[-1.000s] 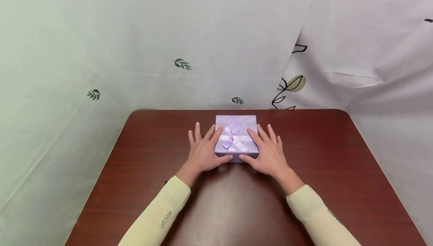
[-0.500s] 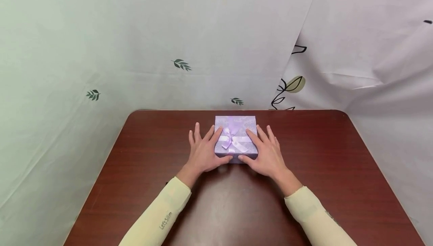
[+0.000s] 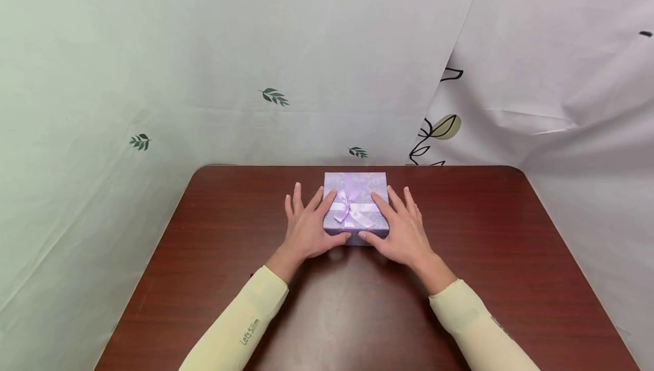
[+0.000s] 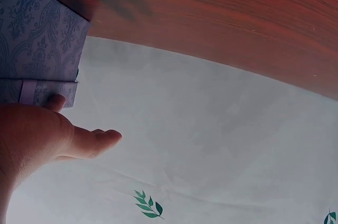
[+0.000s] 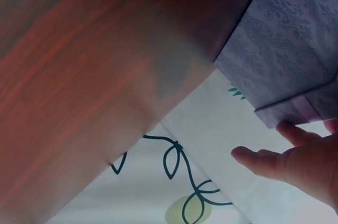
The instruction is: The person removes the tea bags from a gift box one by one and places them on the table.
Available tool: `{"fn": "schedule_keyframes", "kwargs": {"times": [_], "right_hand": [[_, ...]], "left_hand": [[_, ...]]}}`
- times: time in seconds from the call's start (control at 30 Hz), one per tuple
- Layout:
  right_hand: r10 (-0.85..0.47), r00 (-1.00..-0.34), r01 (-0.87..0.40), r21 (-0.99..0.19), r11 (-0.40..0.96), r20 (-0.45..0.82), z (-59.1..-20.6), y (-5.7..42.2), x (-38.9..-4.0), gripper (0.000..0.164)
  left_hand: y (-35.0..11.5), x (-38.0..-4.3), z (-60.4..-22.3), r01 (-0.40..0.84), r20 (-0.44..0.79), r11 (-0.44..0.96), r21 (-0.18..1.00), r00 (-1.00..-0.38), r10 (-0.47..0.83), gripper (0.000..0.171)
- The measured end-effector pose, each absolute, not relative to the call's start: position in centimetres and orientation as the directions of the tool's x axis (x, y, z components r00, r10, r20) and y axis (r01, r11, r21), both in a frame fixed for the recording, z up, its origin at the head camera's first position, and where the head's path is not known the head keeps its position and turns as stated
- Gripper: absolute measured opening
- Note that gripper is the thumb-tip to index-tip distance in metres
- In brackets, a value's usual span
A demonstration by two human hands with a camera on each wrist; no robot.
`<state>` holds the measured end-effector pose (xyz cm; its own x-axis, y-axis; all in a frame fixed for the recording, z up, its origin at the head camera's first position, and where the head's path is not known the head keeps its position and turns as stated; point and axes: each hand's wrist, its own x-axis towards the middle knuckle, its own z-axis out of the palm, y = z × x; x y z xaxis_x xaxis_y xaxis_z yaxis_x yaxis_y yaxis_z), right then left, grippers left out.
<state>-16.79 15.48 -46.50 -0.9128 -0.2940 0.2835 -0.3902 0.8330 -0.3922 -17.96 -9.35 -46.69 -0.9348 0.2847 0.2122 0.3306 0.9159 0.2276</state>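
A lilac gift box with a damask pattern stands at the far end of the table, its lid on and a ribbon bow on top. My left hand lies along its left side, index fingertip on the lid and thumb across the front face. Mirroring it on the right side, my right hand touches the lid with its index finger and the front with its thumb. The other fingers of both hands spread away from the box. In the left wrist view the box's side shows, with the lid rim by the fingers.
The box rests on a dark red wood table with rounded far corners. Behind it hangs a pale cloth printed with leaves. A light yellow sleeve covers each forearm.
Both hands and the box have stayed almost still. The right hand's outer fingers have drawn slightly closer together than a second ago.
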Motion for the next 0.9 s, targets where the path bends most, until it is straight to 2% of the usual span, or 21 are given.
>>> {"fn": "schedule_keyframes", "kwargs": {"times": [0.9], "right_hand": [[-0.282, -0.905, -0.397, -0.394, 0.829, 0.319, -45.0, 15.1, -16.8, 0.09]], "left_hand": [[-9.7, -17.8, -44.6, 0.337, 0.245, 0.909, 0.243, -0.928, 0.279, 0.102]]}}
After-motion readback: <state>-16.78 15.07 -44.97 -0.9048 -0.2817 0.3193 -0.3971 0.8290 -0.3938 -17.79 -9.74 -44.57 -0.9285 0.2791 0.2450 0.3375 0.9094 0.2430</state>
